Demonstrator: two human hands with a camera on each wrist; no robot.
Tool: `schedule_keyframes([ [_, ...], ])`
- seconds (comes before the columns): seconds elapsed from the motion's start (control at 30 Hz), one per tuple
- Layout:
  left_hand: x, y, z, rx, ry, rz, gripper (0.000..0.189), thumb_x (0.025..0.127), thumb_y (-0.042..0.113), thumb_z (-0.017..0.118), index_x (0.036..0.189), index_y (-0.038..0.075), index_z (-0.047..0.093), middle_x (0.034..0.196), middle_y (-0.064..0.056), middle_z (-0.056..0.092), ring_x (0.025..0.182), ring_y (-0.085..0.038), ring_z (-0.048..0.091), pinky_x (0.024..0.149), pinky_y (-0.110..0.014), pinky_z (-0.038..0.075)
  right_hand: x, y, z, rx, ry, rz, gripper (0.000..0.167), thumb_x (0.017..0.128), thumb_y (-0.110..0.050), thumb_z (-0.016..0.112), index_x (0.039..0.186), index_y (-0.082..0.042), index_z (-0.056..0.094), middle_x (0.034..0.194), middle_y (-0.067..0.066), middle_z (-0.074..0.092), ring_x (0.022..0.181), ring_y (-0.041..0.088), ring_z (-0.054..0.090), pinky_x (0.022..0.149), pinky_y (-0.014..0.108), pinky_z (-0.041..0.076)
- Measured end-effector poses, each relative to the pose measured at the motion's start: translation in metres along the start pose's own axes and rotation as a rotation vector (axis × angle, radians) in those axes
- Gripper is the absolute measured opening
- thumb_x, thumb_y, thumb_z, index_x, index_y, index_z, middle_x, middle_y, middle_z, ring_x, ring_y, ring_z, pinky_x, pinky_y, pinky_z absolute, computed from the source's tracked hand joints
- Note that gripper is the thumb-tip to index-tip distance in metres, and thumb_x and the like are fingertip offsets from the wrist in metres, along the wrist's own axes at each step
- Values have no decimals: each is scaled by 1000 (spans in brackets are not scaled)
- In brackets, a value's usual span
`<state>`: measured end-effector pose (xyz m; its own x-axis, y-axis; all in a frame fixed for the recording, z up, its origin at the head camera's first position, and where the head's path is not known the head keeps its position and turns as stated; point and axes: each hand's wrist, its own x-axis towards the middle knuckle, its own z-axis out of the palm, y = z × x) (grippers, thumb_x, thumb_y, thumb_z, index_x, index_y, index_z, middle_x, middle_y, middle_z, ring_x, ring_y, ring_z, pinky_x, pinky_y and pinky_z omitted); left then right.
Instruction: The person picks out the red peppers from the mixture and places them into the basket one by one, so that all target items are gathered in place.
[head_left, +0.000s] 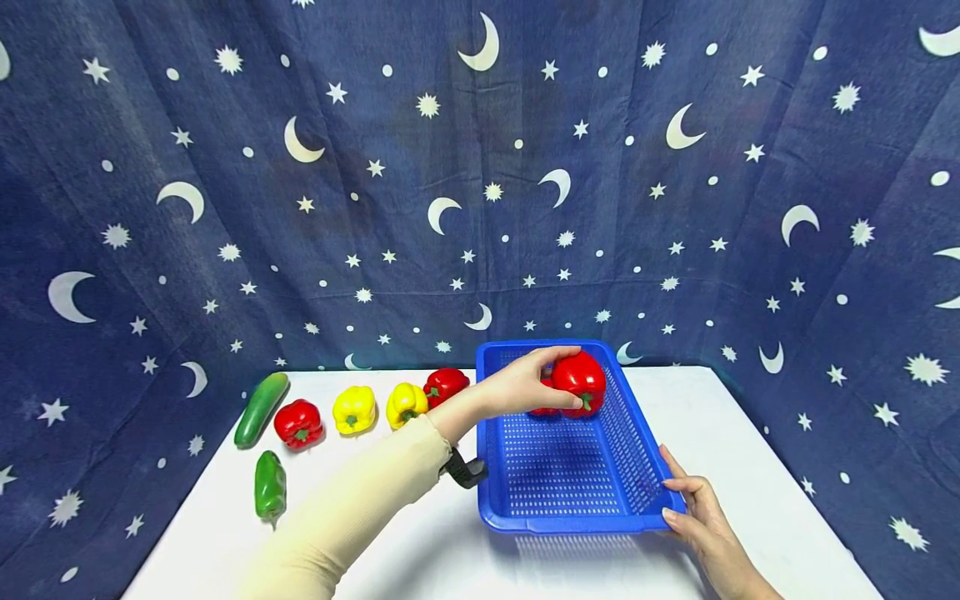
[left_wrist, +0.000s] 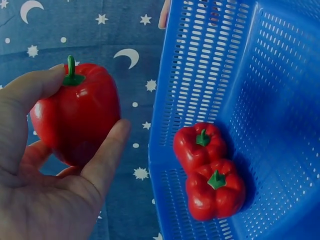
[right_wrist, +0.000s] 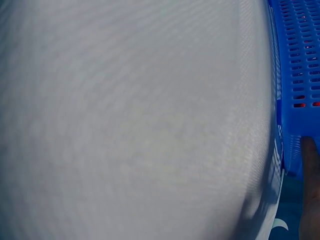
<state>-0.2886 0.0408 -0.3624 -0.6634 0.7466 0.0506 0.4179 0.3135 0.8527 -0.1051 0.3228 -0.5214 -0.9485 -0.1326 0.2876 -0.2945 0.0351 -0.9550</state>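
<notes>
A glossy red bell pepper point(head_left: 578, 379) with a green stem is in my left hand point(head_left: 525, 387), held above the far part of a blue perforated basket point(head_left: 581, 525). The left wrist view shows the thumb and fingers curled round this pepper point(left_wrist: 82, 112). Inside the basket, two more red bell peppers point(left_wrist: 215, 192) lie side by side; in the head view my left hand partly covers them. At the basket's near right corner, my right hand point(head_left: 708, 521) grips the rim, thumb in front and fingers along the side. Only one finger point(right_wrist: 310, 180) shows in the right wrist view.
Left of the basket on the white table point(head_left: 750, 450) are two yellow bell peppers point(head_left: 354, 410), a red bell pepper point(head_left: 299, 424), another red one point(head_left: 446, 386) near the basket, a cucumber point(head_left: 261, 409) and a green pepper point(head_left: 270, 485). A dark starry curtain point(head_left: 420, 167) surrounds the table.
</notes>
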Motion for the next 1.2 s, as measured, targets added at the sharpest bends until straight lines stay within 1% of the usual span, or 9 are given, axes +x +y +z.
schedule_keyframes([
  [0.27, 18, -2, 9, 25, 19, -25, 77, 86, 32, 80, 155, 28, 45, 144, -3, 48, 117, -19, 56, 86, -31, 55, 0, 3, 0, 60, -60, -100, 30, 102, 11, 34, 130, 13, 23, 172, -4, 6, 146, -9, 20, 96, 28, 53],
  [0.4, 26, -4, 14, 5, 26, -51, 76, 86, 27, 80, 154, 28, 47, 143, -4, 49, 114, -18, 56, 83, -30, 55, 0, 3, 0, 56, -56, -88, 30, 103, 10, 34, 131, 13, 22, 172, -4, 5, 145, -9, 22, 96, 27, 53],
  [0.5, 32, -7, 19, -44, 28, -74, 75, 86, 21, 79, 154, 25, 47, 137, -5, 54, 107, -18, 60, 79, -30, 57, 0, 3, 0, 53, -51, -78, 30, 103, 9, 34, 130, 13, 21, 172, -3, 4, 145, -10, 22, 96, 27, 52],
  [0.6, 37, -10, 26, -141, 27, -109, 75, 85, 13, 78, 153, 20, 47, 133, -6, 55, 101, -19, 63, 78, -31, 59, 0, 2, 0, 45, -46, -73, 30, 103, 9, 35, 129, 13, 22, 172, -3, 4, 144, -11, 22, 96, 27, 52],
  [0.67, 39, -13, 30, -205, 26, -136, 74, 85, 8, 78, 152, 18, 48, 131, -6, 55, 100, -21, 63, 79, -33, 60, 0, 1, 1, 42, -40, -65, 29, 103, 8, 36, 129, 13, 23, 172, -3, 5, 144, -12, 22, 96, 27, 52],
  [0.77, 42, -17, 37, -267, 24, -173, 72, 85, 4, 78, 150, 15, 49, 129, -7, 54, 103, -23, 60, 82, -38, 61, -1, 0, 1, 33, -31, -49, 30, 103, 7, 37, 129, 12, 23, 172, -6, 7, 142, -13, 22, 96, 26, 51],
  [0.87, 42, -21, 43, -253, 7, -212, 70, 85, 3, 78, 148, 13, 50, 129, -8, 54, 107, -26, 59, 84, -43, 61, 0, 0, 1, 32, -31, -44, 30, 103, 7, 37, 129, 11, 23, 172, -7, 7, 142, -13, 22, 96, 26, 52],
  [0.97, 42, -25, 49, -198, -18, -256, 70, 84, 5, 81, 146, 12, 50, 129, -9, 54, 111, -28, 58, 86, -46, 60, 0, 0, 1, 36, -33, -52, 29, 103, 7, 36, 129, 12, 24, 172, -4, 6, 144, -11, 23, 95, 28, 53],
  [1.2, 40, -28, 61, -87, -47, -298, 72, 83, 7, 83, 147, 11, 50, 129, -10, 55, 113, -29, 59, 83, -41, 61, 0, 0, 0, 41, -37, -57, 29, 103, 8, 36, 129, 12, 23, 172, -4, 5, 143, -11, 23, 95, 28, 53],
])
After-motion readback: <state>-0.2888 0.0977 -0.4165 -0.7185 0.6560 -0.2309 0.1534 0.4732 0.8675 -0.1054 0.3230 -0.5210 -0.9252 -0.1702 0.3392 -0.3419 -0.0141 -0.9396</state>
